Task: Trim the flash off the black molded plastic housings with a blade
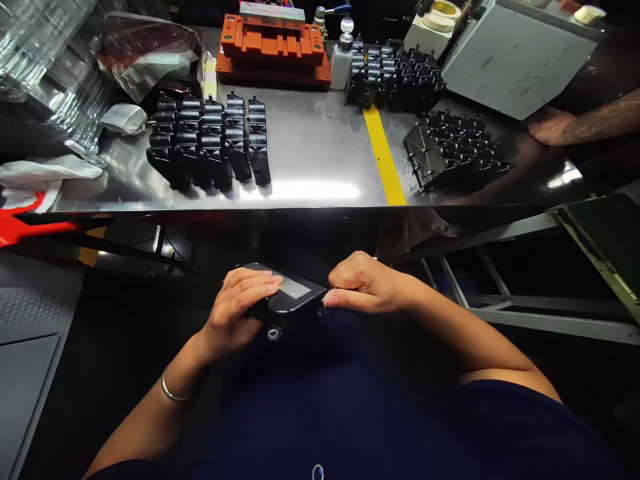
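Observation:
Held in front of my body, short of the table edge, is a black moulded plastic part (pixel 306 301) with a smooth flat face and a shiny rectangular patch on it. My left hand (pixel 237 303) grips its left end, fingers over the top and thumb beneath. At the part's right corner, my right hand (pixel 363 285) is closed with thumb and curled forefinger pressed together. Whatever lies between those fingertips is too small or hidden to make out. The underside of the part is mostly dark, with a small round ring showing below.
Similar black parts (pixel 210 143) stand in rows on the metal table (pixel 315 143), with more stacks right of a yellow stripe (pixel 383 153). Behind are an orange fixture (pixel 273 50) and a pump bottle (pixel 343 60). Another person's hand (pixel 550 127) rests by a grey box (pixel 520 57).

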Action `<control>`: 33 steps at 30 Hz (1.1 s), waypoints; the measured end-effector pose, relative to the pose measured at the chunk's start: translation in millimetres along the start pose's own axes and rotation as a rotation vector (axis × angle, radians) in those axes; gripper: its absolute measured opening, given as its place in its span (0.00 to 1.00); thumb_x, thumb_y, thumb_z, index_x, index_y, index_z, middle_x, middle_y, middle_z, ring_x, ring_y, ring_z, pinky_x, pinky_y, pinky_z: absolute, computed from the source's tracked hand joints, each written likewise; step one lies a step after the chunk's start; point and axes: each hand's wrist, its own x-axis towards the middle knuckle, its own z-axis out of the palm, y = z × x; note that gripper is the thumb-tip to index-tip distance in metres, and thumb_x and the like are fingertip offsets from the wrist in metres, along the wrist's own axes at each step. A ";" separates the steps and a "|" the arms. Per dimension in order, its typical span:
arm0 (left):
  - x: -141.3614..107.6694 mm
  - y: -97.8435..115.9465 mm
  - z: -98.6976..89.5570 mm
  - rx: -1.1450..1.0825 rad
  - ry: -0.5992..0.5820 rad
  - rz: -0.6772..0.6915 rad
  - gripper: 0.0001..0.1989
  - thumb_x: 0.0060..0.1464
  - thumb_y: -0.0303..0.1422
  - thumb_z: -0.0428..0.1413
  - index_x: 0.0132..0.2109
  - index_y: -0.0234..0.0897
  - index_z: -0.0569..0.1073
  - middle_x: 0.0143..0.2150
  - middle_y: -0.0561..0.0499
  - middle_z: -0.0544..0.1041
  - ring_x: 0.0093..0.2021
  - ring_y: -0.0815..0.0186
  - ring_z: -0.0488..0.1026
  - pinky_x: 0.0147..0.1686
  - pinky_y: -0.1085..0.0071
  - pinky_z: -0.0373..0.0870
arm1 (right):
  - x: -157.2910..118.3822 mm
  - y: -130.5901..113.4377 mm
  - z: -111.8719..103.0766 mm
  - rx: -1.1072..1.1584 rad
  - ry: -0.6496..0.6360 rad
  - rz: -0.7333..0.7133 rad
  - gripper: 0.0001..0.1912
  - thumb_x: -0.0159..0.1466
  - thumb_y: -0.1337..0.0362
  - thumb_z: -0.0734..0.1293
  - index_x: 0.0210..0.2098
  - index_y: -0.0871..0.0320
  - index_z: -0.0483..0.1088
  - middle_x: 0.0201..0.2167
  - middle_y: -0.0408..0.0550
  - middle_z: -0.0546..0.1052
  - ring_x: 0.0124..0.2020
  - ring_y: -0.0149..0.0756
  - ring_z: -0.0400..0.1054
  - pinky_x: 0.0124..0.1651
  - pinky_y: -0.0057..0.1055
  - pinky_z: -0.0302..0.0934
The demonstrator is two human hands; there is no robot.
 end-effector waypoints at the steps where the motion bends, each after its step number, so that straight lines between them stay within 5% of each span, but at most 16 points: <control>1: -0.3 0.5 0.0 -0.039 -0.004 -0.024 0.26 0.51 0.21 0.59 0.56 0.46 0.70 0.47 0.47 0.81 0.48 0.57 0.77 0.47 0.57 0.73 | -0.3 0.1 0.0 0.011 0.000 -0.016 0.28 0.70 0.53 0.59 0.17 0.57 0.50 0.16 0.35 0.50 0.18 0.22 0.45 0.25 0.26 0.42; 7: -3.3 0.2 2.1 -0.501 -0.075 -0.542 0.23 0.50 0.40 0.65 0.53 0.43 0.74 0.39 0.48 0.80 0.36 0.60 0.77 0.35 0.65 0.75 | 10.3 -0.6 -2.4 -0.193 0.223 -0.139 0.28 0.65 0.40 0.58 0.26 0.60 0.65 0.20 0.40 0.63 0.22 0.26 0.56 0.26 0.25 0.48; 10: -5.7 -5.1 6.6 -0.679 -0.081 -0.655 0.20 0.46 0.49 0.65 0.40 0.39 0.78 0.23 0.54 0.72 0.22 0.67 0.68 0.23 0.71 0.68 | 19.5 -4.6 -2.0 -0.356 0.249 -0.204 0.31 0.62 0.37 0.58 0.28 0.60 0.67 0.21 0.40 0.63 0.23 0.26 0.55 0.26 0.26 0.45; 14: -7.8 -8.9 12.1 -0.779 -0.101 -0.774 0.23 0.45 0.51 0.64 0.38 0.36 0.77 0.28 0.48 0.76 0.27 0.63 0.73 0.27 0.68 0.72 | 25.4 -5.4 -0.3 -0.440 0.162 -0.228 0.32 0.65 0.38 0.54 0.25 0.59 0.65 0.21 0.41 0.62 0.23 0.27 0.55 0.26 0.26 0.42; 22: -4.1 -6.2 13.8 -0.854 -0.132 -0.832 0.24 0.45 0.49 0.64 0.44 0.36 0.78 0.31 0.47 0.78 0.30 0.61 0.76 0.29 0.68 0.74 | 22.1 0.6 1.2 -0.487 0.271 -0.231 0.31 0.62 0.37 0.59 0.21 0.59 0.62 0.19 0.39 0.59 0.21 0.26 0.51 0.25 0.27 0.40; 28: -4.7 -5.9 15.6 -0.872 -0.122 -0.867 0.25 0.45 0.49 0.64 0.45 0.36 0.78 0.31 0.45 0.79 0.28 0.61 0.76 0.28 0.67 0.74 | 22.3 0.3 3.4 -0.454 0.156 -0.231 0.28 0.67 0.44 0.60 0.19 0.58 0.61 0.18 0.39 0.58 0.21 0.27 0.53 0.26 0.28 0.42; 33: -2.5 -3.9 17.4 -0.870 -0.095 -0.874 0.27 0.45 0.50 0.64 0.46 0.35 0.78 0.34 0.44 0.80 0.31 0.58 0.78 0.30 0.66 0.75 | 22.8 1.0 5.4 -0.476 0.239 -0.212 0.29 0.65 0.41 0.59 0.22 0.59 0.63 0.20 0.40 0.62 0.22 0.27 0.55 0.27 0.27 0.42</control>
